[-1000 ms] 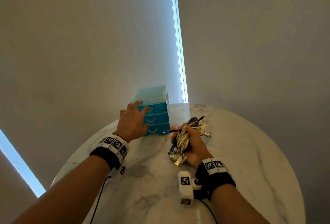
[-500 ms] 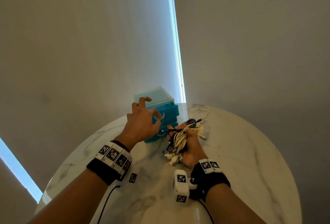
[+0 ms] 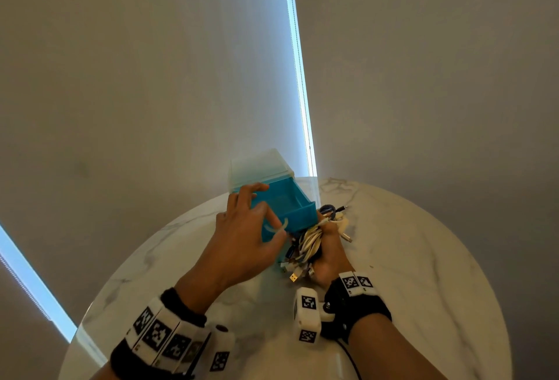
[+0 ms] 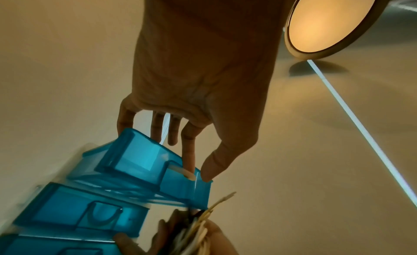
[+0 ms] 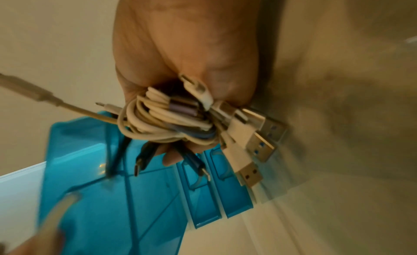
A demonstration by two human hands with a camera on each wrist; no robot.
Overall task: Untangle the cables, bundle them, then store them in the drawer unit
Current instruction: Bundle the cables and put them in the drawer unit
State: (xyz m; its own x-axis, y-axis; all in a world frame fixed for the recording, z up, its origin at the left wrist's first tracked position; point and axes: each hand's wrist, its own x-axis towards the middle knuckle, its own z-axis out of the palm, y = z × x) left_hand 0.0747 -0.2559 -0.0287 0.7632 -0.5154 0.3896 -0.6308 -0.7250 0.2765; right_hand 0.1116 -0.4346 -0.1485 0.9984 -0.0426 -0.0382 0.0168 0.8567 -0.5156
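Observation:
A small drawer unit (image 3: 260,168) with a frosted white shell and teal drawers stands at the far side of the round marble table (image 3: 423,258). Its top drawer (image 3: 284,207) (image 4: 144,160) is pulled out toward me and looks empty inside. My left hand (image 3: 251,234) (image 4: 198,168) pinches the pale handle on that drawer's front between thumb and forefinger. My right hand (image 3: 326,252) grips a coiled bundle of white, blue and black cables (image 3: 308,243) (image 5: 171,123), just right of the open drawer, with USB plugs (image 5: 255,146) sticking out.
Two lower teal drawers (image 4: 79,210) stay closed. Grey blinds (image 3: 151,77) hang close behind the table, with a bright gap (image 3: 299,77) between them. A round ceiling lamp (image 4: 327,21) shows in the left wrist view. Bare marble lies right of my hands.
My left hand went from resting on the unit's top to its front, took the top drawer's handle and pulled the drawer out. My right hand kept the cable bundle beside it.

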